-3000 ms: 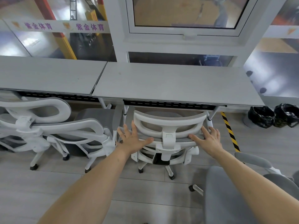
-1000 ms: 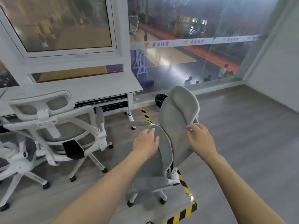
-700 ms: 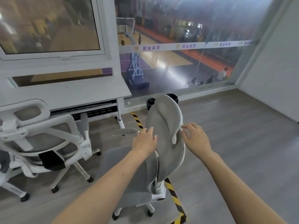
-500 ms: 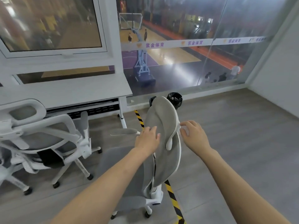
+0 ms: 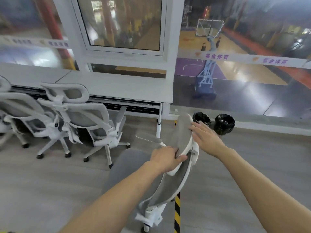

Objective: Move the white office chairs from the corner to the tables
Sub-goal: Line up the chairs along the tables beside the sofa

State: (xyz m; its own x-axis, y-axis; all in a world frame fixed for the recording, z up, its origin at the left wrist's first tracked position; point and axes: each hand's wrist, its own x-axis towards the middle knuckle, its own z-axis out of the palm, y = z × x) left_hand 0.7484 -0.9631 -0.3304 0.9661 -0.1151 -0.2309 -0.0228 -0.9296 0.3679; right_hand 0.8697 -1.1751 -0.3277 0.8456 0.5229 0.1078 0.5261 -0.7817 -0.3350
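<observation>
Here the left hand (image 5: pixel 165 156) grips the chair (image 5: pixel 170 184) by its headrest, fingers curled round the edge, while the right hand (image 5: pixel 204 137) lies flat behind, likely to steer it toward the desk (image 5: pixel 117 86) nearby.

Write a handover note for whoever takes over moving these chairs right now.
Left hand grips the headrest of the chair in hand. Right hand lies flat, fingers straight, on the headrest's far side.
That chair stands off the right table's right end, over the striped floor tape.
Done: two chairs stand at the tables.
Left: roll this one to a table; any more in the corner are out of view.
</observation>
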